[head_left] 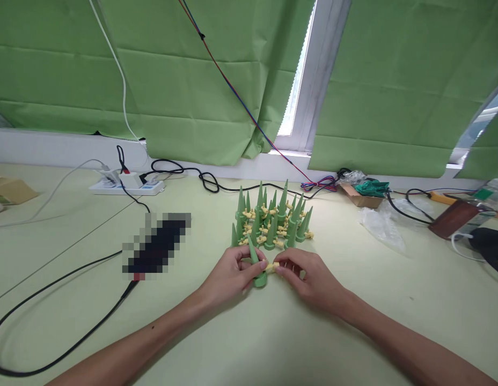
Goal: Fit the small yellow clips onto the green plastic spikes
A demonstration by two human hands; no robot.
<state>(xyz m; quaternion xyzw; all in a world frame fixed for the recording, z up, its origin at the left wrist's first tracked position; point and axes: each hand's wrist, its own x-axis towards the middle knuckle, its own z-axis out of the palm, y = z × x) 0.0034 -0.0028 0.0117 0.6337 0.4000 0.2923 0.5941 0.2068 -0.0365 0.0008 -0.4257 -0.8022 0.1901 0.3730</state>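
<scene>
My left hand (236, 272) is closed round a green cone (259, 277) with a wide round base, its tip leaning up and to the left. Between both hands is a small pale yellow piece (272, 267), touching the cone's side. The fingertips of my right hand (307, 273) pinch its right end. Just beyond my hands, a cluster of similar green cones (282, 206) stands upright on the table, with small yellow pieces among them. Fingers partly hide the spot where the cone and the yellow piece meet.
On the pale table (192, 343), a blurred dark device (158, 246) with a black cable lies left. A white power strip (152, 187) sits behind it. At the right are a cardboard box (361, 198), a clear plastic bag (380, 228) and a brown bottle (454, 219).
</scene>
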